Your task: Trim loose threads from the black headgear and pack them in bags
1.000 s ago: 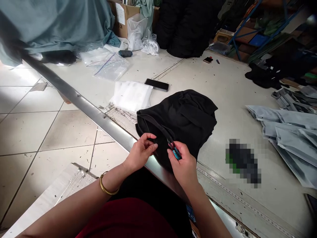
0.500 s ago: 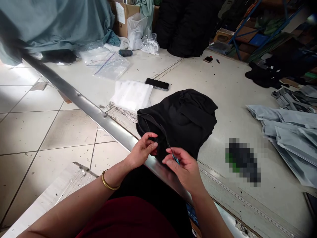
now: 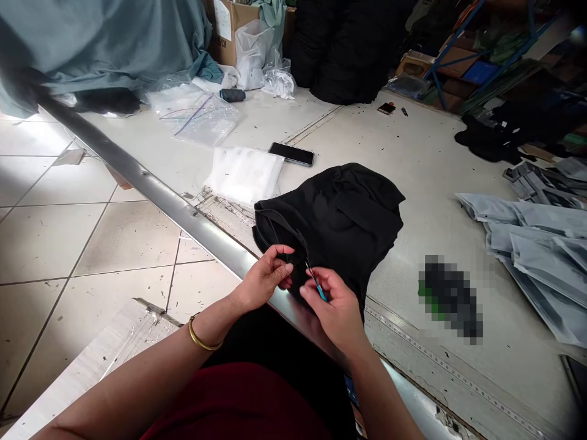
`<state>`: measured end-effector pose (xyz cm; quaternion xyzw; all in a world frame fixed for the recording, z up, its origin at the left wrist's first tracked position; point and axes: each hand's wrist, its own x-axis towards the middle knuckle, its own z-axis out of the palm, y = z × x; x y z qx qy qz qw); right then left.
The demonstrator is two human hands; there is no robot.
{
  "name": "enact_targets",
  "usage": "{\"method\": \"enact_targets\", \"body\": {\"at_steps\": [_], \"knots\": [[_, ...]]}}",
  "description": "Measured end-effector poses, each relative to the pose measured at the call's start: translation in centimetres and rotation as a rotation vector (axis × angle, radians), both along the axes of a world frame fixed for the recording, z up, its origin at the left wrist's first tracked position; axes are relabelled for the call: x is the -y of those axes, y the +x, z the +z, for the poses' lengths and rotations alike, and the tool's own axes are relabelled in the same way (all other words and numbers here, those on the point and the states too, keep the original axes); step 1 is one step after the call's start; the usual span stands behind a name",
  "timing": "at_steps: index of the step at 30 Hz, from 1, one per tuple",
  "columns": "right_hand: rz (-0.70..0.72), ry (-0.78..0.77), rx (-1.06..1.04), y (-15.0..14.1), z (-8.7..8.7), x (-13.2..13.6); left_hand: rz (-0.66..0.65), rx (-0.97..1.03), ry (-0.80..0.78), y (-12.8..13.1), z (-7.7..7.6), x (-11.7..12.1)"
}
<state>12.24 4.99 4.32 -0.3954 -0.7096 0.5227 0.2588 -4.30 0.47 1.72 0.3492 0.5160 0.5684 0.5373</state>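
Beyond black cloth point(image 3: 353, 214) — phone point(image 3: 291, 154), white stack point(image 3: 245, 175) | left grip point(image 3: 265, 278): pinching black cloth | right grip point(image 3: 337, 305): clasping snips point(image 3: 320, 292)

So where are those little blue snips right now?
In the head view, the blue snips are just right of centre, held in the right hand, beside the left hand, with the black garment behind them.

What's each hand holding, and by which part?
Right hand: small scissors, by the blue handle. Left hand: black cloth, seemingly pinched near its open edge; exact grip spot hidden.
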Motion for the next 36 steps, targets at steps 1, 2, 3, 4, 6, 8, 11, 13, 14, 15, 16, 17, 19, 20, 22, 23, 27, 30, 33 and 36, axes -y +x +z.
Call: {"method": "enact_targets", "body": {"at_steps": [1, 2, 3, 4, 6, 8, 11, 13, 14, 15, 16, 17, 19, 20, 22, 23, 27, 30, 33, 36], "knots": [[0.07, -0.077, -0.017, 0.6, 0.6, 0.1, -0.004, 0.0, -0.002, 0.0, 0.1, 0.0], [0.111, -0.119, -0.028, 1.1, 1.1, 0.2, -0.008, 0.003, -0.001, 0.0, 0.2, 0.0], [0.117, -0.113, -0.024, 1.6, 1.5, 0.4, -0.012, 0.009, 0.001, 0.0, 0.2, 0.1], [0.09, -0.057, 0.003, 2.0, 1.6, 0.5, -0.012, 0.02, 0.004, 0.0, 0.3, 0.1], [0.03, 0.167, 0.124, 2.4, 1.1, 0.7, 0.0, 0.045, 0.005, -0.1, 0.4, 0.3], [0.065, 0.409, 0.281, 2.9, 0.0, 0.9, 0.018, 0.068, -0.006, -0.1, 0.5, 0.4], [0.103, 0.623, 0.379, 4.1, -1.3, 1.1, 0.029, 0.07, 0.015, -0.1, 1.1, -0.1], [0.007, 0.609, 0.36, 5.1, -1.1, 1.0, 0.012, 0.02, 0.088, -0.2, 2.0, -1.0], [-0.073, 0.576, 0.338, 5.5, -0.7, 0.9, -0.005, -0.033, 0.141, -0.3, 2.7, -1.7], [-0.167, 0.539, 0.309, 5.9, 0.0, 0.5, -0.023, -0.107, 0.194, -0.4, 3.4, -2.6], [-0.265, 0.508, 0.274, 6.1, 0.7, -0.1, -0.045, -0.198, 0.241, -0.5, 4.2, -3.6], [-0.361, 0.488, 0.232, 6.2, 1.3, -1.0, -0.067, -0.292, 0.287, -0.6, 5.0, -4.8], [-0.543, 0.465, 0.152, 6.1, 1.9, -3.3, -0.115, -0.464, 0.384, -0.8, 6.1, -7.5], [-0.619, 0.463, 0.121, 5.9, 1.7, -4.8, -0.15, -0.54, 0.424, -0.8, 6.4, -8.9], [-0.699, 0.455, 0.107, 5.7, 0.1, -7.6, -0.259, -0.698, 0.455, -0.9, 5.8, -11.6], [-0.693, 0.446, 0.125, 5.6, -1.1, -8.9, -0.32, -0.787, 0.441, -1.0, 5.2, -12.7], [-0.609, 0.349, 0.153, 5.5, -4.9, -10.8, -0.409, -1.055, 0.387, -1.0, 2.1, -15.0], [-0.646, 0.363, 0.13, 6.1, -4.2, -8.8, -0.307, -0.986, 0.453, -1.2, 1.8, -13.8], [-0.692, 0.462, 0.163, 6.7, -1.8, -4.9, -0.027, -0.759, 0.467, -1.9, 2.9, -10.8], [-0.475, 0.51, 0.259, 6.9, -0.7, -1.2, 0.039, -0.647, 0.354, -3.0, 3.3, -7.2]]}}
